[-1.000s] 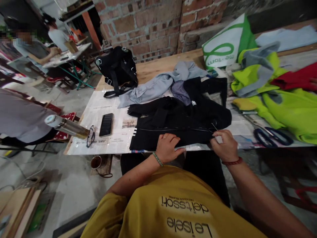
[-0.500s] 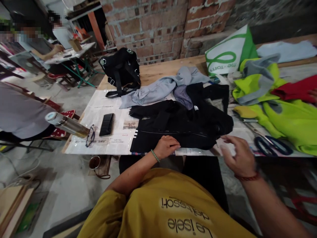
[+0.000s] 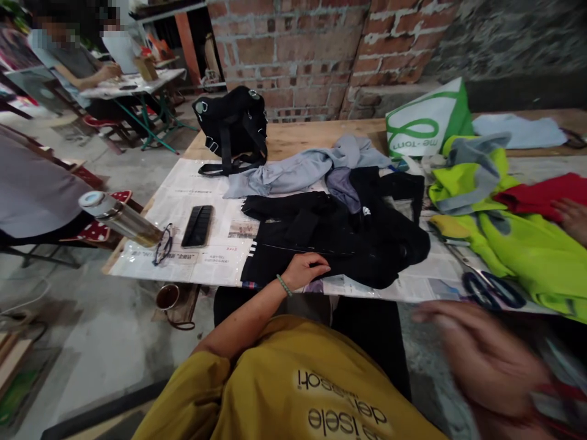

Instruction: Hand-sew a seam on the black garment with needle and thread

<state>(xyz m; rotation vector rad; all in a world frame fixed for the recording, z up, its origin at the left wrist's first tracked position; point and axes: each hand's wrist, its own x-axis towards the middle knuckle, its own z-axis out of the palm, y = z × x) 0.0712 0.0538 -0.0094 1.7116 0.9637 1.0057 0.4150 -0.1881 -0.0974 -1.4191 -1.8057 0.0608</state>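
A black garment (image 3: 339, 232) with white stripes at one end and pale stitch-like lines lies spread on the newspaper-covered table. My left hand (image 3: 305, 271), wearing a green bead bracelet, rests at its near edge with curled fingers closed on the cloth. Off the table's front edge, to the right of the garment, is my right hand (image 3: 486, 354), blurred by motion. Its fingertips look drawn together; whatever they hold is too small or smeared to make out. Large dark-handled scissors (image 3: 493, 287) lie on the table beyond that hand.
A grey cloth (image 3: 293, 168), black bag (image 3: 236, 128), phone (image 3: 197, 226), glasses (image 3: 163, 244) and steel flask (image 3: 121, 217) are to the left and back. Yellow-green garments (image 3: 518, 250) and a white-green bag (image 3: 426, 125) occupy the right. Another person's hand (image 3: 573, 217) touches red cloth (image 3: 545, 195).
My right hand has moved away from the garment's right end, toward me and to the right. The left hand stays at the garment's near edge. The view has shifted slightly.
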